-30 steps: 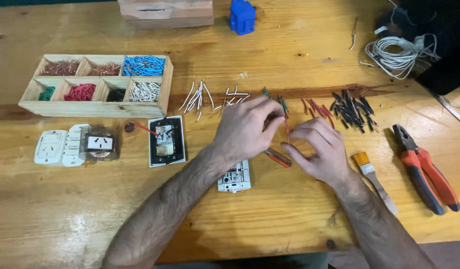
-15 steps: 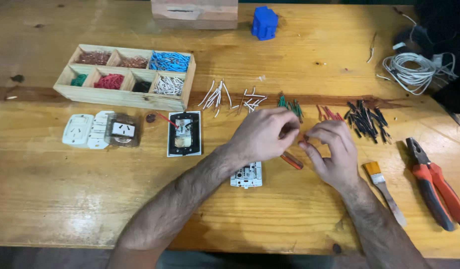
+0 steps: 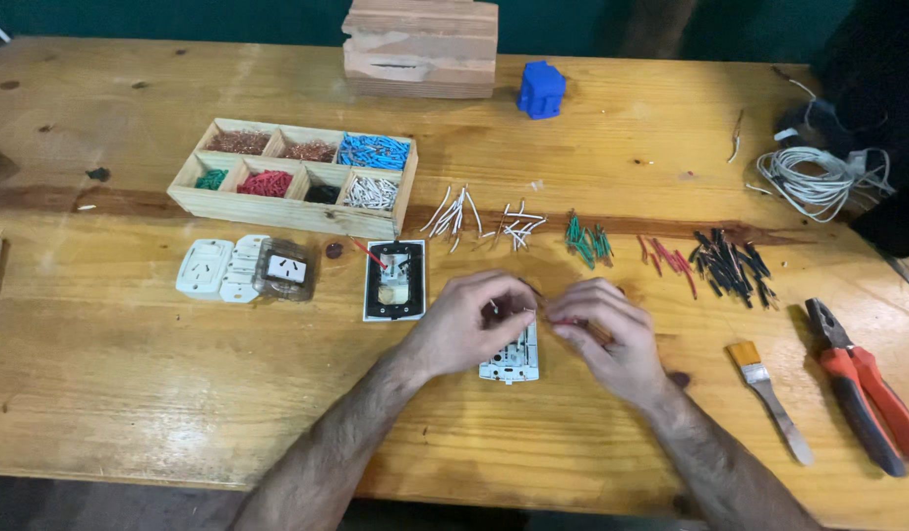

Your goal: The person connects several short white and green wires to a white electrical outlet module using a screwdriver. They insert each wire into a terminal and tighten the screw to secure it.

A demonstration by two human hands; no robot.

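My left hand (image 3: 462, 323) curls its fingers over the top of a white socket module (image 3: 512, 362) lying on the wooden table (image 3: 130, 374). My right hand (image 3: 612, 332) is just to the right of it. Its fingertips pinch a short red wire piece (image 3: 565, 321), which points toward the module. The two hands almost touch above the module. The module's upper part is hidden under my fingers.
Left of my hands lie an opened black-and-white socket (image 3: 394, 280) and white socket faces (image 3: 223, 268). A wooden divided box of wire pieces (image 3: 295, 177) sits behind. Sorted piles of white (image 3: 454, 211), green (image 3: 585, 240), red (image 3: 668, 261) and black (image 3: 730, 265) wires lie ahead. A brush (image 3: 769, 393) and red pliers (image 3: 863, 383) lie to the right.
Both hands have come toward me, from above the loose red wires to the white module. The view has also shifted, so the table items sit further right and lower.
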